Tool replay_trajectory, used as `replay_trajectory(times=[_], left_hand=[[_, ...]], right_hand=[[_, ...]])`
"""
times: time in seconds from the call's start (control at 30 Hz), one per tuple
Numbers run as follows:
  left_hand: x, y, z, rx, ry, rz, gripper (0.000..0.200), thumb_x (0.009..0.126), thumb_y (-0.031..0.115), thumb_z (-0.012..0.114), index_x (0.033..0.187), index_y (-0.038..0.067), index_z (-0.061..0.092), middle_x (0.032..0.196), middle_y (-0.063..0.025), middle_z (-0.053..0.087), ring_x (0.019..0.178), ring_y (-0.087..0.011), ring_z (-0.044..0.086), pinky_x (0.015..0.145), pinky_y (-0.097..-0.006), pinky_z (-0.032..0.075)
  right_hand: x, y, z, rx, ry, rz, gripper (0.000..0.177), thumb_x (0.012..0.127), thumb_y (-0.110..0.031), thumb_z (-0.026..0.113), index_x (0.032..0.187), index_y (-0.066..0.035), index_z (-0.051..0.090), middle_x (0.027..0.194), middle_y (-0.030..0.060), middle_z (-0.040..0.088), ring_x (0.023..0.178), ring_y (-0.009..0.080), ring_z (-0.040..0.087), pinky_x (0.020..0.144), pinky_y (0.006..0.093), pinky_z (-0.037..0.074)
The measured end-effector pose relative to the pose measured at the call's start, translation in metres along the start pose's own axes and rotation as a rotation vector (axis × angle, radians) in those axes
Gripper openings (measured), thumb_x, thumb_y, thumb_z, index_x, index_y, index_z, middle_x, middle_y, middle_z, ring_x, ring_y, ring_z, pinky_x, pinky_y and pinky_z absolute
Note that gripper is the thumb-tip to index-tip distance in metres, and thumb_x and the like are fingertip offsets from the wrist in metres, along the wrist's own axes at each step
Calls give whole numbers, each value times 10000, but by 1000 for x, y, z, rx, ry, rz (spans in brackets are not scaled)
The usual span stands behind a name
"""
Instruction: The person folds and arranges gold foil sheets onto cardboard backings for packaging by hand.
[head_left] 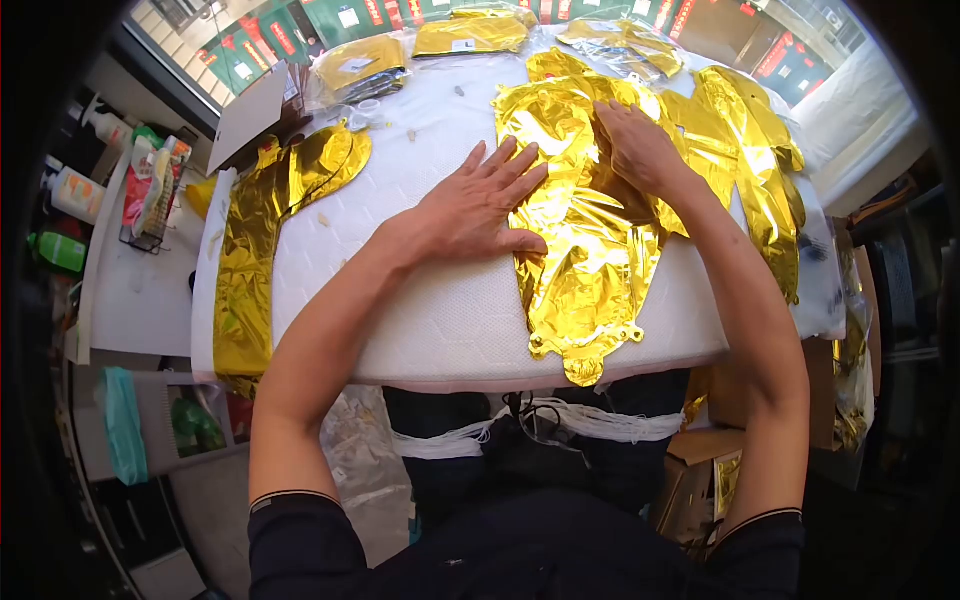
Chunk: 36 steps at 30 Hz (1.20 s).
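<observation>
A flat, uninflated gold foil balloon [580,270] lies crinkled on the white padded table, its small tabs pointing towards me. My left hand [480,205] rests open, fingers spread, across the balloon's left edge and the white cover. Over its upper right part, my right hand [640,150] is closed on the foil with bent fingers held together; its thumb is hidden. More gold foil balloons [745,150] lie to the right of that hand. Another folded foil balloon [245,280] stretches along the table's left side.
Several clear plastic packets of gold foil [470,38] line the back of the white table [420,330]. A cardboard piece [255,120] stands at the back left. Bottles [75,195] and a wire basket [150,235] occupy the left shelf. Below right is a cardboard box [690,480].
</observation>
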<state>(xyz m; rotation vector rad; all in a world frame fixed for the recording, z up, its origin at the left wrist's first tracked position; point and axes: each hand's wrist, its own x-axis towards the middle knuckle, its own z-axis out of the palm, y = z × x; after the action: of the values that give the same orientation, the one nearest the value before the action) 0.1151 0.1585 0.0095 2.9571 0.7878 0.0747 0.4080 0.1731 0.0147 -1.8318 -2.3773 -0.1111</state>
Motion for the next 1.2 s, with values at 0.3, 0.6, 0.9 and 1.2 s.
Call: replay_trajectory(times=[0.3,0.6,0.9,1.2], left_hand=[[0,-2,0,-20,14,11,952,932,708,534,1618,96,288,1688,-195,209,1581,-367,106,1283,-519,79],[2,-1,0,-47,16,11,916,932,708,535,1615,138,319,1680,-204,227,1579,-374,116,1278,-529,81],[2,-2,-1,-38,-7,8,943,927,744,509,1623,144,300,1680,-212,221,1577,-389,112,1275,-539,88],[3,-5,7,5,43,26,960,923,753,504,1617,119,310,1678,-219,222,1572,-398,127,1274,-541,93]], right_hand=[[3,7,-4,271,41,67,449,972,-206,541,1377,-10,533,1230,279,663,1242,419,586,1082,475,435],[-86,44,-71,806,36,760,331,999,-345,649,1072,-29,714,907,44,733,677,107,659,595,258,508],[-89,42,-50,969,125,769,315,997,-342,670,996,-29,707,803,13,673,551,73,570,517,234,466],[-23,58,-38,947,69,864,377,938,-374,755,798,-33,680,670,14,618,516,110,543,469,261,452]])
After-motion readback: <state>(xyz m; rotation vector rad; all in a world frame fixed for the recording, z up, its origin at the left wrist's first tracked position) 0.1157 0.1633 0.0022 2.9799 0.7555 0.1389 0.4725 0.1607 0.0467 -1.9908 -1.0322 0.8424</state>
